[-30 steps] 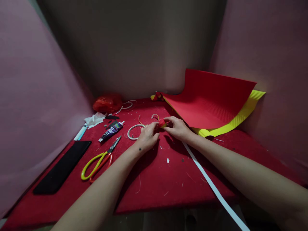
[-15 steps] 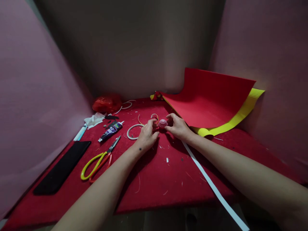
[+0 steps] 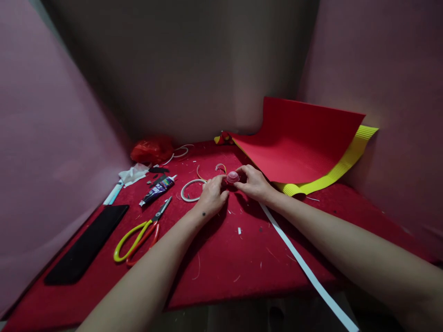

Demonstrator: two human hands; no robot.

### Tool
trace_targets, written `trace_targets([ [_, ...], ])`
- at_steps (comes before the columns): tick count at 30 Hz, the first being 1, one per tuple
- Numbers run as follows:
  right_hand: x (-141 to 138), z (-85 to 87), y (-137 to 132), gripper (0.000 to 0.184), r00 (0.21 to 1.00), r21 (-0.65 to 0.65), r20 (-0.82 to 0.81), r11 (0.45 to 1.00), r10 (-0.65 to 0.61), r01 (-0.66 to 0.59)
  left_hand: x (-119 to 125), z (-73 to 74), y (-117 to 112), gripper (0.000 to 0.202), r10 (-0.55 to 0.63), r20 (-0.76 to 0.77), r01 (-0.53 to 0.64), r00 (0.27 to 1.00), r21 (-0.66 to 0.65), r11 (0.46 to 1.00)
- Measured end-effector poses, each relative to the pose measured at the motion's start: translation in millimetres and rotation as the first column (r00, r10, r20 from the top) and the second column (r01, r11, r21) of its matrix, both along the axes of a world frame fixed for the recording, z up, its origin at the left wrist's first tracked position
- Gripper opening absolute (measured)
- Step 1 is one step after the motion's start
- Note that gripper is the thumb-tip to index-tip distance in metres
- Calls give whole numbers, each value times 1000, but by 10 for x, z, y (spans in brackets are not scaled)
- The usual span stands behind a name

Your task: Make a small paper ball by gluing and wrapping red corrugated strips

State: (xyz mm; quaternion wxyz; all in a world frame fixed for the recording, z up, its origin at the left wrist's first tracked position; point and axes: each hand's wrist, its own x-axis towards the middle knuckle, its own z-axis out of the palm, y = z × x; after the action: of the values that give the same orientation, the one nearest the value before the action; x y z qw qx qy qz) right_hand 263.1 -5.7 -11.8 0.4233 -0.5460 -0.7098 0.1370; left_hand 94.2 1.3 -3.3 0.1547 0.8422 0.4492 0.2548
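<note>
Red cloth (image 3: 224, 263) over the work surface, head view, strewn with pale paper snips. Item held: small pink-red paper coil (image 3: 233, 177), rolled tight, spiral face towards the camera, at the middle of the cloth towards its far edge, just above or on the surface, which of the two cannot be told. Left hand (image 3: 211, 198): fingertips pinched on the coil's left side, palm down. Right hand (image 3: 255, 184): thumb and fingers closed on the coil's right side. White paper strip (image 3: 304, 267): runs from under the right wrist to the near right edge. White ring (image 3: 190, 189): flat, just left of the left hand. Glue tube (image 3: 157, 189): lying further left. Scissors (image 3: 138, 233): yellow and red handles, near the left forearm. Black flat slab (image 3: 86, 244): near left edge. White tissue (image 3: 133, 174) and red plastic bag (image 3: 152, 148): far left corner. Red corrugated sheet (image 3: 297, 138) over yellow corrugated sheet (image 3: 332, 177): curled up against the right wall, just behind the right hand
</note>
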Motion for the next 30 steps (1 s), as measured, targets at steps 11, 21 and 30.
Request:
trace_targets([
  [11, -5, -11, 7, 18, 999, 14, -35, 1000, 22, -21, -4, -19, 31, 32, -2, -13, 2, 1000, -4, 1000],
  [21, -5, -43, 33, 20, 998, 16, -65, 1000, 25, -24, -5, -21, 30, 35, 6, 4, -6, 1000, -1, 1000],
  [30, -7, -45, 28, 13, 995, -3, -103, 1000, 3, -3, -9, -15, 20, 34, -1, 28, 1, 1000, -9, 1000],
])
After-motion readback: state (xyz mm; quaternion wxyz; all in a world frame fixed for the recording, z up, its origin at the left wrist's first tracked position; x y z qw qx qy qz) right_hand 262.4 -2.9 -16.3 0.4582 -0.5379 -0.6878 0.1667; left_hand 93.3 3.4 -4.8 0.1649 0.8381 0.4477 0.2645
